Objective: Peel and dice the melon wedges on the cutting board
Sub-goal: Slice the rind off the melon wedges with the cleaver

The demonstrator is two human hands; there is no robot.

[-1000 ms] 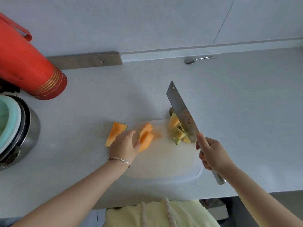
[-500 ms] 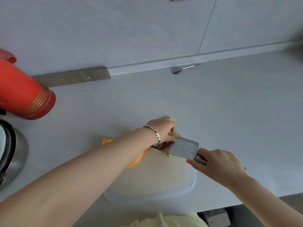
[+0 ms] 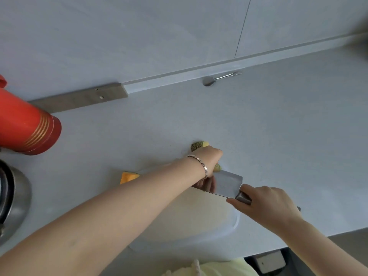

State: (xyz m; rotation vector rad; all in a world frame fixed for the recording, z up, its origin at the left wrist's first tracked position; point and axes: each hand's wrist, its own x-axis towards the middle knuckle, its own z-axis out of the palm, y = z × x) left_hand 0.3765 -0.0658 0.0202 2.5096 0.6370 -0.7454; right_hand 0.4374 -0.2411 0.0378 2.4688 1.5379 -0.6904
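Head view: melon pieces (image 3: 200, 144) are covered by the left hand (image 3: 211, 158) at the cutting board's (image 3: 199, 220) twelve-o'clock edge; whether its fingers are clamped cannot be told. The cleaver (image 3: 227, 183), at the hand's five o'clock, is gripped by the right hand (image 3: 266, 204). Since half a second ago, little has shifted.
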